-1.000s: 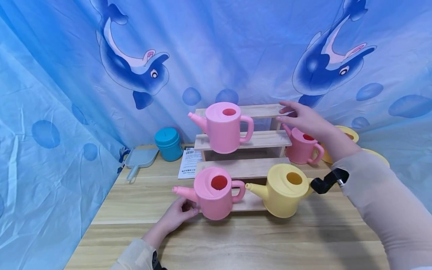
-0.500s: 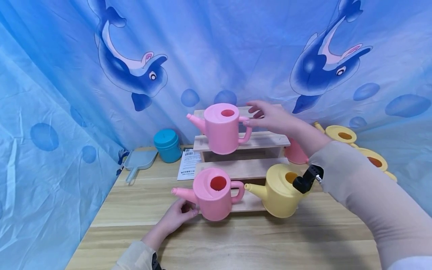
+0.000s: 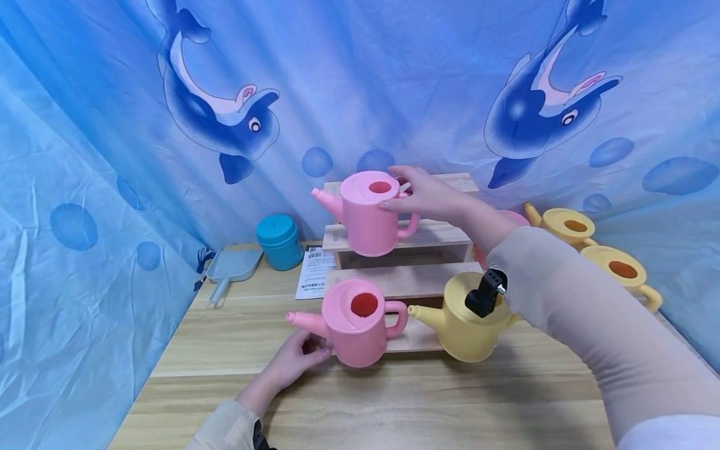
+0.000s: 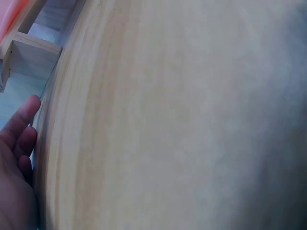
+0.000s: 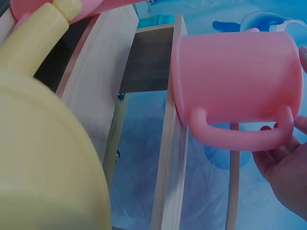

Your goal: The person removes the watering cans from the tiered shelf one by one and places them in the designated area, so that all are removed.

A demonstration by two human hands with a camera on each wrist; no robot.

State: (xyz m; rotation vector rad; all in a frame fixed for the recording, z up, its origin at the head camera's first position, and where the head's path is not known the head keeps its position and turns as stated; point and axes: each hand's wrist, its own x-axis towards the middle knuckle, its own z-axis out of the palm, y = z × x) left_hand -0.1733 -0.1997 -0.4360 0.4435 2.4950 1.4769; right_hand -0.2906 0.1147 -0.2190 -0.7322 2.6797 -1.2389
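My right hand (image 3: 430,195) is at the handle side of a pink watering can (image 3: 368,222) on the upper part of a stepped wooden shelf (image 3: 405,281). The thumb overlaps the can's body, while other fingers (image 5: 276,155) curl at the handle in the right wrist view. My left hand (image 3: 289,361) rests on the table by the shelf's lower left end, fingers loosely bent and holding nothing. Another pink watering can (image 3: 357,337) stands on the lowest step beside it. To its right is a yellow watering can (image 3: 469,334), partly covered by the right wrist's camera.
A teal lidded jar (image 3: 279,240), a pale dustpan-shaped scoop (image 3: 233,265) and a printed sheet (image 3: 313,275) lie left of the shelf. Two yellow watering cans (image 3: 568,226) and a partly hidden pink one (image 3: 513,217) stand at right. A blue dolphin curtain (image 3: 439,106) hangs behind.
My right hand has moved left from the shelf's upper right end to the upper pink watering can's handle. The left hand and the cans have stayed in place.
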